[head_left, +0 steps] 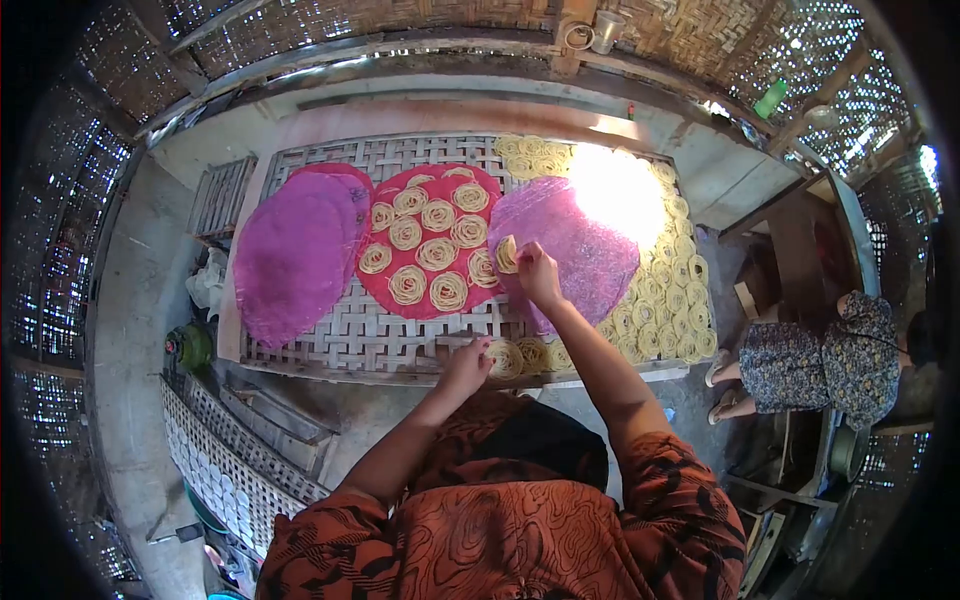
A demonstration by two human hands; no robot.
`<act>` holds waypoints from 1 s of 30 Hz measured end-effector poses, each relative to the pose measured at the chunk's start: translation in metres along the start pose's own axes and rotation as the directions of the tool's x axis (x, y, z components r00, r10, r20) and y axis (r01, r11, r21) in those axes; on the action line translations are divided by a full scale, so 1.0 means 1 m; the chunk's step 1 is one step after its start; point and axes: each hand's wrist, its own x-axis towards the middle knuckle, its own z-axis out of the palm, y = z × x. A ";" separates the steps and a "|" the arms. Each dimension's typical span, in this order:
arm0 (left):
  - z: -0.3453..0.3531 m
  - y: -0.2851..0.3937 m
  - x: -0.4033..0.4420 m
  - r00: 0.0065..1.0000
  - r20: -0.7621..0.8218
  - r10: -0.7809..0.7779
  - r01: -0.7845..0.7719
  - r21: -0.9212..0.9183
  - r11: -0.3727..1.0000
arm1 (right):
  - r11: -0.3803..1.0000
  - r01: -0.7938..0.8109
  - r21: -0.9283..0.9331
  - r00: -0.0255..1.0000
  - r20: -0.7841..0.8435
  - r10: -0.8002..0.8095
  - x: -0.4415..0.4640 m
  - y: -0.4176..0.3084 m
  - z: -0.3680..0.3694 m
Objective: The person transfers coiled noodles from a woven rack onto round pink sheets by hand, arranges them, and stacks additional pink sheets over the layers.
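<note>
My right hand [540,277] pinches a pale coiled spiral piece [507,254], tilted on edge over the left edge of a pink-purple round sheet [570,240]. My left hand [468,368] is at the front edge of the woven rack [400,342], fingertips beside a coil [503,358]; whether it grips that coil is hidden. Left of my right hand, a red round sheet [388,292] bears several coils [437,215]. Farther left lies a stack of purple round sheets [293,255]. Many coils [650,310] cover the rack's right side.
Another person [820,365] in patterned clothes is at the right, by a wooden shelf [800,240]. A second woven rack [220,460] with round white pieces stands at lower left. A green container [192,347] is left of the main rack. Bright sunlight washes out the back right.
</note>
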 end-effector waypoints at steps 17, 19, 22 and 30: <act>0.003 -0.029 -0.001 0.975 -0.180 0.130 -0.116 0.088 0.989 | 0.986 -0.097 -0.134 0.984 -0.161 0.075 0.007 0.002 0.017; -0.003 -0.034 0.001 0.908 -0.233 0.348 -0.306 0.196 0.932 | 0.998 0.043 -0.043 0.998 -0.038 -0.045 -0.015 -0.043 -0.001; -0.022 -0.041 -0.006 0.938 -0.347 0.013 -0.016 -0.005 1.000 | 0.998 -0.004 -0.068 0.980 0.200 0.018 -0.060 -0.092 -0.011; -0.123 -0.031 -0.030 0.887 -0.426 -0.178 0.098 -0.202 0.974 | 0.994 0.006 0.111 0.659 0.747 -0.088 -0.105 -0.032 0.032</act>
